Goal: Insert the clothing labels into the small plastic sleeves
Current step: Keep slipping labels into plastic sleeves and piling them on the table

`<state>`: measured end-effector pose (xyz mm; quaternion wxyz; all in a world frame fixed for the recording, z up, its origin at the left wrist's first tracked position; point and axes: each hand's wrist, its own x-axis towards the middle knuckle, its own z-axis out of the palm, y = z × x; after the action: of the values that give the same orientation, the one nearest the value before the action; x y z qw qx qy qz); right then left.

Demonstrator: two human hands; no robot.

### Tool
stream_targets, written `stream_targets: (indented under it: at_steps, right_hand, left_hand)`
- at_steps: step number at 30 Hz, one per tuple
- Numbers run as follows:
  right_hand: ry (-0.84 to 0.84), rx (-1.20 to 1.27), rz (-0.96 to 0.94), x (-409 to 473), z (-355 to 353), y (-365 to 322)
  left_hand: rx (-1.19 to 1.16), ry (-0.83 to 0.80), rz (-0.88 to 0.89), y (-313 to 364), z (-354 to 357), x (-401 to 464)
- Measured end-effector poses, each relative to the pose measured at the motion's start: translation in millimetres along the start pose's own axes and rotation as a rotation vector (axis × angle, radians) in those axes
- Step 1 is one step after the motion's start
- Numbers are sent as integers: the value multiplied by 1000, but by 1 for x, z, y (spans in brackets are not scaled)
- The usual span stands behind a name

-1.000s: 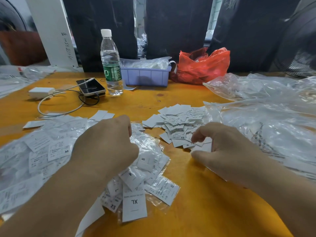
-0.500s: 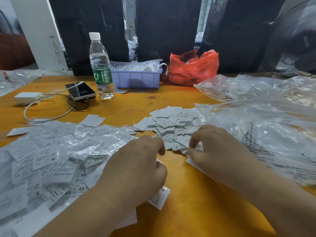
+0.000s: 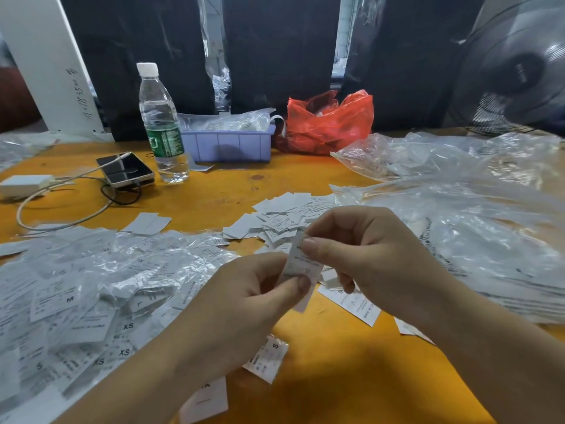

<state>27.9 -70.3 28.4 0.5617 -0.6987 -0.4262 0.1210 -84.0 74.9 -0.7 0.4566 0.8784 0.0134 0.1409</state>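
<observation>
Above the orange table, my left hand and my right hand meet over one small white clothing label. My right thumb and fingers pinch its upper part. My left thumb and forefinger pinch its lower end, where a thin clear sleeve seems to hang below. A loose pile of bare labels lies just behind my hands. To the left spreads a heap of labels in plastic sleeves, marked M, S and XS.
Crumpled clear plastic bags cover the right side. At the back stand a water bottle, a purple tray, a red bag and a fan. A phone with cable and charger lies back left.
My left hand left the sleeved heap and came to the middle. My right hand lifted off the loose pile with a label. Both hands now pinch it above the table.
</observation>
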Motion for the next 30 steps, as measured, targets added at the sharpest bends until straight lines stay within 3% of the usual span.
stream_targets:
  at_steps: [8, 14, 19, 26, 30]
  right_hand:
    - [200, -540, -179, 1, -14, -2]
    - [352, -868, -105, 2, -20, -3]
    - [102, -1052, 398, 2, -26, -6]
    - [48, -1044, 514, 5, -37, -7]
    - [-118, -1035, 619, 3, -33, -6]
  left_hand:
    - [34, 20, -41, 0, 0, -2]
    - [20, 11, -95, -1, 2, -3]
    - [-53, 2, -134, -5, 3, 1]
    - [-315, 4, -204, -8, 3, 3]
    - [-320, -4, -198, -10, 2, 4]
